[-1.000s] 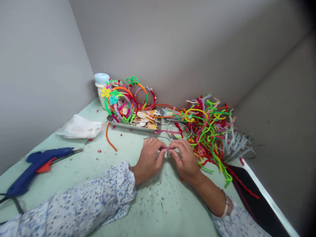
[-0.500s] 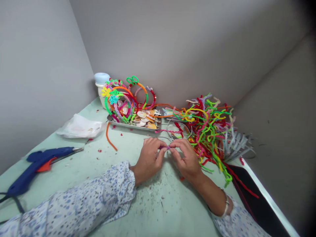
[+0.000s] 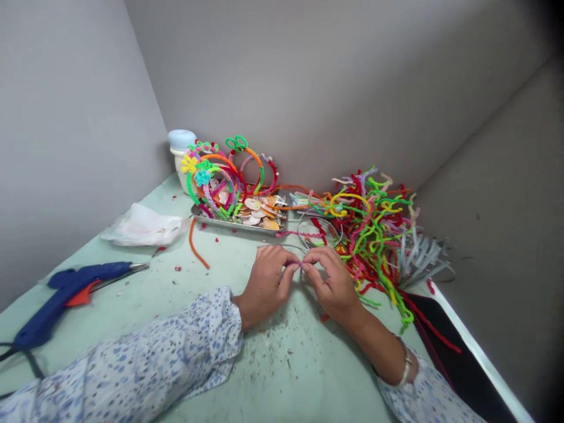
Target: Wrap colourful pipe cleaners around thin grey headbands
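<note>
Well, both hands are pinching one small purple bit [image 3: 301, 264], right over the middle of the surface [image 3: 273, 382]. The left hand [image 3: 271, 285] has one end and the right hand [image 3: 333, 285] has the other, with thumbs and fingers squeezed tight, maybe because it is so thin and could slip. The fluffy strings [image 3: 374, 229] sit in a messy heap by the back right corner, perhaps so the right hand can get them easily. The bright hoops [image 3: 220, 157] stand up in the tray [image 3: 240, 227] near the back edge, on top of shells [image 3: 252, 204], which may stop them from getting squashed. The blue glue gun [image 3: 73, 288] lies by the left edge, maybe so its tip is out of the way. Most of the purple bit is hidden by fingers, so I can't tell how long it is. A grey wire ring [image 3: 299, 229] lies just behind the hands, partly covered by the heap. The glue gun's cord [image 3: 33, 364] goes out of sight, and the black thing [image 3: 467, 376] by the right edge is cut off.
</note>
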### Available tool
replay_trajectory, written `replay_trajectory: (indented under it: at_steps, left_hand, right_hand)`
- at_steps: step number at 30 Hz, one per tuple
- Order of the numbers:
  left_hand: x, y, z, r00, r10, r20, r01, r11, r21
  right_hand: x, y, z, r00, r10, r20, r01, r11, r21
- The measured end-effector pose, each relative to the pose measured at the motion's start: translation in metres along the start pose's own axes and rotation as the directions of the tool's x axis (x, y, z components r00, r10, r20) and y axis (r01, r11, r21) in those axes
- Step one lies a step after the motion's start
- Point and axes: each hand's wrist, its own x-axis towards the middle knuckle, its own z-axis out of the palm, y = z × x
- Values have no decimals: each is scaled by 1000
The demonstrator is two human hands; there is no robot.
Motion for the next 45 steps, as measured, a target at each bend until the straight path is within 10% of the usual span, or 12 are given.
replay_trajectory:
  at_steps: [21, 45]
  left_hand:
    - [1, 1, 0, 999, 35, 30, -35, 999, -1]
    - [2, 0, 0, 999, 13, 52, -13, 1000, -2]
  right_hand:
    - [1, 4, -2, 982, 91, 166, -129, 964, 234]
    - [1, 1, 0, 981, 162, 105, -187, 939, 289]
